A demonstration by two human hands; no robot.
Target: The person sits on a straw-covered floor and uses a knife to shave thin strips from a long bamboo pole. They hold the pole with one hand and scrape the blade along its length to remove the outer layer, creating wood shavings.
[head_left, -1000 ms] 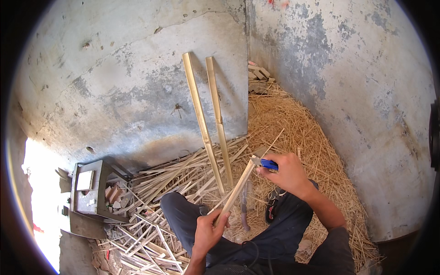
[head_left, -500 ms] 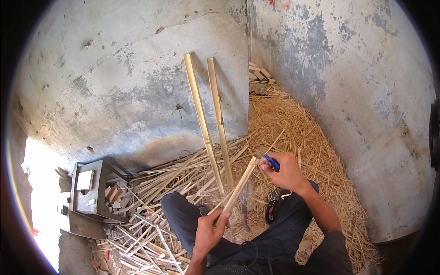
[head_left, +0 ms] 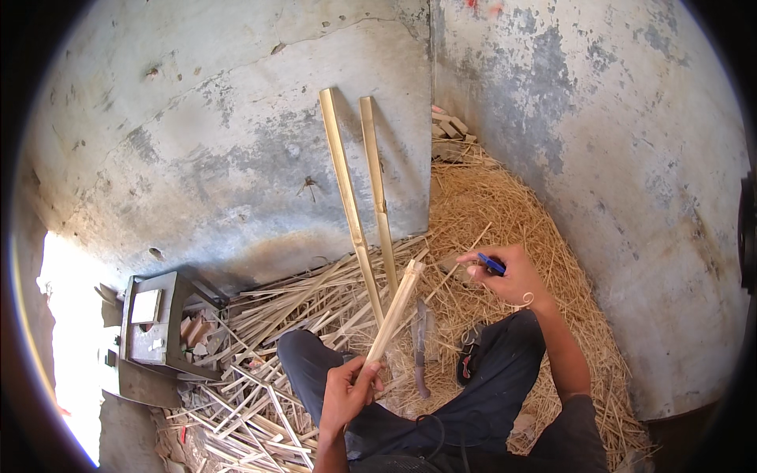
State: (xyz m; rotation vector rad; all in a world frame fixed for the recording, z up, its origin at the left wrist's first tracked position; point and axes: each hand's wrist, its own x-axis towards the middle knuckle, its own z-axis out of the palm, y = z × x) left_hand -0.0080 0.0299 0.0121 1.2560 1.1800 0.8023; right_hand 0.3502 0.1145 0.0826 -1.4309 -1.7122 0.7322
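My left hand [head_left: 347,392] is closed round the lower part of a pale split-bamboo strip [head_left: 392,319], which slants up and away from me. In my right hand [head_left: 512,272] is a small blue-handled knife [head_left: 492,264]; the fingers hide its blade. This hand is apart from the strip, to the right of its far end. A thin curled shaving [head_left: 526,299] shows at my right wrist. Between my legs a long-bladed knife [head_left: 420,339] lies on the floor, handle toward me.
Two long bamboo strips [head_left: 344,173] lean against the wall [head_left: 197,158]. Cut strips [head_left: 276,307] lie heaped at left beside a dark wooden stool [head_left: 154,323] on its side. Fine shavings [head_left: 505,205] cover the right floor, with bricks [head_left: 449,126] in the corner.
My right hand has drawn away from the strip's far end, to the right and slightly up. The strip has tipped more upright, and the curled shaving has risen toward my right wrist.
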